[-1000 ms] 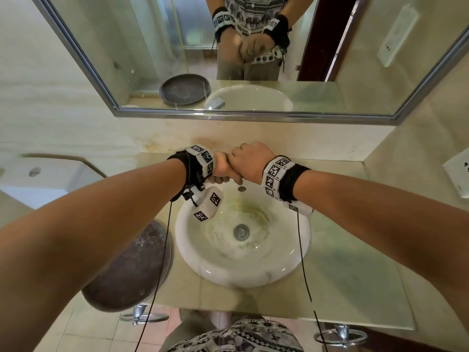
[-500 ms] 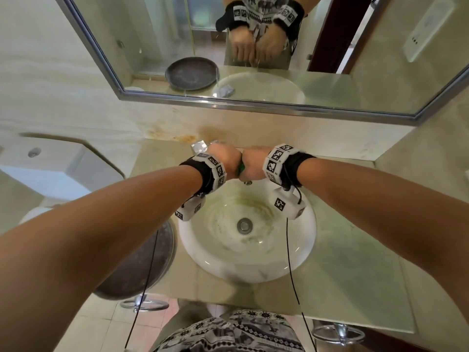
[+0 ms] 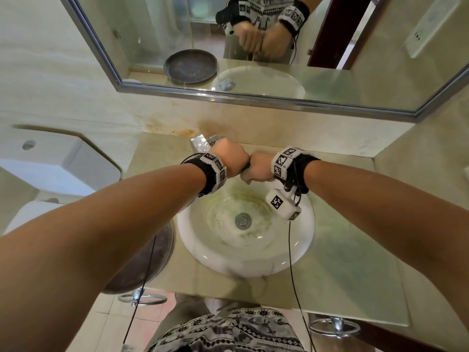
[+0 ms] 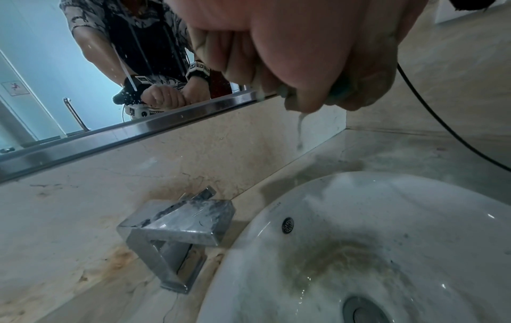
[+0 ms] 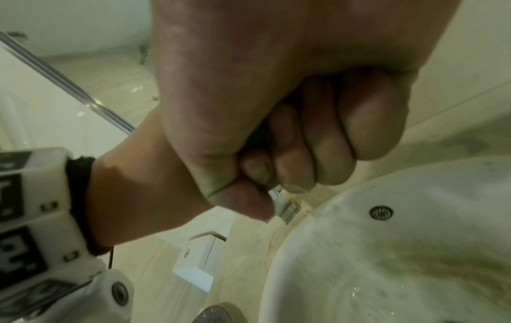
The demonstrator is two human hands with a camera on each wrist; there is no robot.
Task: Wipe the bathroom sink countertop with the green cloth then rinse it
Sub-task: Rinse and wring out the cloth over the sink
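Note:
Both fists meet knuckle to knuckle over the back of the white sink (image 3: 279,260). Only a thin sliver of the green cloth (image 3: 245,166) shows between them, squeezed inside my left hand (image 3: 229,158) and my right hand (image 3: 257,171). In the left wrist view a bit of the cloth (image 4: 340,91) peeks out under the curled fingers (image 4: 276,54), and a stream of water (image 4: 301,129) falls from it toward the bowl. The right wrist view shows my right hand (image 5: 276,109) clenched tight, with the cloth hidden inside it.
A square chrome faucet (image 3: 203,143) stands just behind my left hand. The pale stone countertop (image 3: 342,275) surrounds the bowl. A dark round tray (image 3: 152,262) lies at its left end. Beyond it is a toilet tank (image 3: 63,168). A mirror (image 3: 330,59) hangs above.
The two fists have turned against each other around the cloth while staying over the back of the sink. The right wrist has rolled so that its camera now hangs below it.

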